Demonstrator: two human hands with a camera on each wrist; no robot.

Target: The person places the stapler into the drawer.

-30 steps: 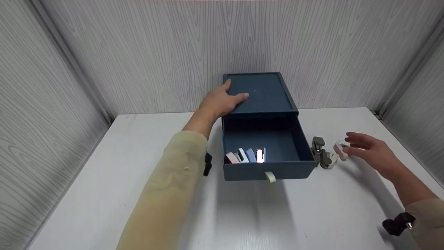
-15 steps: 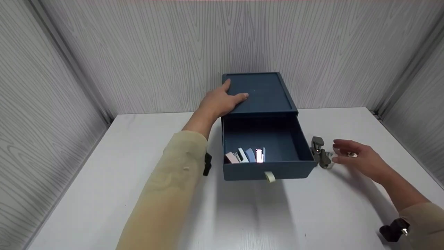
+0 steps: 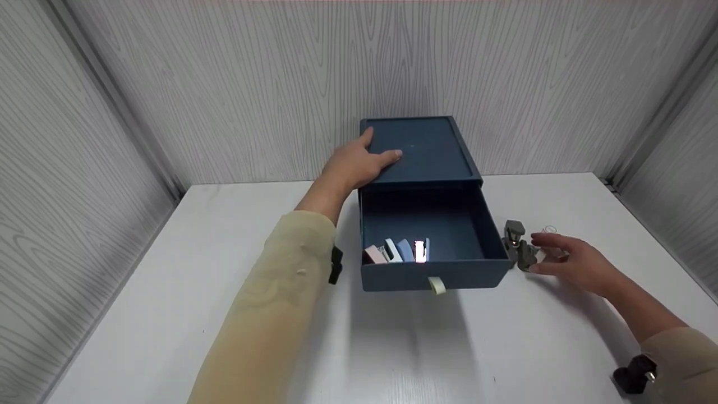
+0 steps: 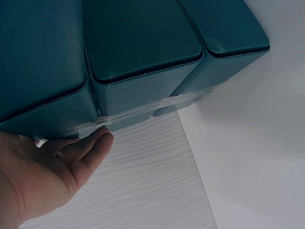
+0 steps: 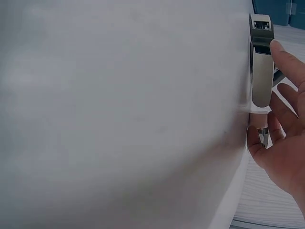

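Left hand [image 3: 359, 163] lies flat on the box [image 3: 418, 148] top, fingers straight, grip open. Box sits at 12 o'clock on the counter [image 3: 168, 292], against the wall. Drawer [image 3: 432, 241] is pulled out toward 6; a row of small staplers [image 3: 395, 251] lies along its front wall. Right hand [image 3: 572, 261] is at 3 o'clock of the drawer, fingertips touching a grey stapler [image 3: 519, 249] just beside the drawer's corner. Fingers loosely spread, not clamped round it. A pale item behind the hand is mostly hidden.
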